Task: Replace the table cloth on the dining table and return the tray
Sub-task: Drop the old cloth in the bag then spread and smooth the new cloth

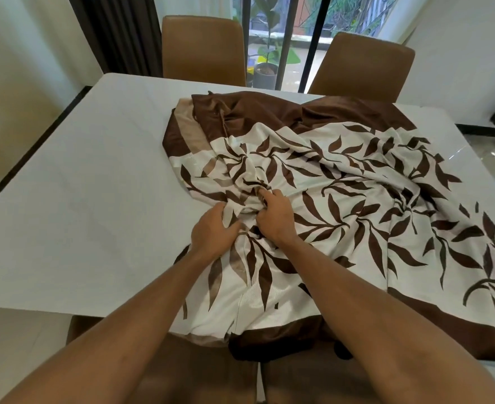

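Left hand (211,228) and right hand (275,217) both grip bunched cloth (342,199) on white worktop (80,185).

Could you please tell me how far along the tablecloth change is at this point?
Partway. The leaf-patterned cloth lies crumpled over the right part of the table, its left part uncovered. The left hand and right hand both grip a bunched fold near its middle. Remaining: spreading it flat, assuming it's the new cloth, and the tray, which isn't in view.
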{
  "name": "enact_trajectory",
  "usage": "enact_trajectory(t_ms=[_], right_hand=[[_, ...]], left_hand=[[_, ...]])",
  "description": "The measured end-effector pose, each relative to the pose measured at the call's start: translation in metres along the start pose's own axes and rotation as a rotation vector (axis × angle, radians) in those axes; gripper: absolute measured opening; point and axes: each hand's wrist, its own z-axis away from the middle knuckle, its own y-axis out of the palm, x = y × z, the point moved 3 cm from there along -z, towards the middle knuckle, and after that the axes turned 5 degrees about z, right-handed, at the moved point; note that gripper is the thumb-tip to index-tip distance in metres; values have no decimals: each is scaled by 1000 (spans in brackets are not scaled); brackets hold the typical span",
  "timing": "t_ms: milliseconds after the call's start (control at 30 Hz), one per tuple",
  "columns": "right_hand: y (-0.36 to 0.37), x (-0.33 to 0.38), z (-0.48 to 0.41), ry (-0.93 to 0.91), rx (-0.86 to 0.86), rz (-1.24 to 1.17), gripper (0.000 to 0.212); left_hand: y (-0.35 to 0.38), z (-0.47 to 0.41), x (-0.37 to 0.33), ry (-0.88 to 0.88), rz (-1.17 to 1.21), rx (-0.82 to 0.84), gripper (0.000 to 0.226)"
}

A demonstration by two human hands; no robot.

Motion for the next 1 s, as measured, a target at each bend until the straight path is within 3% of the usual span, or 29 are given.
enact_trajectory(t_ms=[67, 167, 267, 367, 467, 667, 733, 800, 867, 933, 1000], right_hand=[[3, 7, 3, -6, 12, -75, 48], [7, 18, 7, 9, 56, -182, 42], [9, 20, 5, 146, 122, -427, 44], [8, 24, 6, 214, 134, -573, 38], [5, 27, 8, 168, 82, -476, 36], [-21, 28, 3, 150, -176, -390, 35], [-21, 25, 1, 159, -135, -357, 36], [-13, 24, 4, 109, 17, -281, 45], [0, 25, 11, 75, 160, -172, 58], [8, 27, 16, 100, 151, -185, 62], [10, 28, 18, 166, 111, -294, 63]], left_hand=[[1, -4, -6, -75, 144, 115, 41], [-3, -10, -17, -182, 360, 167, 57], [-8, -12, -15, -317, 509, 117, 37], [-11, -7, -5, -333, 406, 133, 27], [-15, -3, 6, -281, 389, 64, 9], [-42, 5, 23, 19, 39, -218, 8], [-52, 6, 33, 34, -32, -282, 5], [-57, 5, 40, -31, -44, -277, 6], [-58, 3, 36, -141, 114, -230, 4], [-58, -5, 27, -308, 404, -132, 4], [-54, -11, 20, -441, 629, 28, 23]])
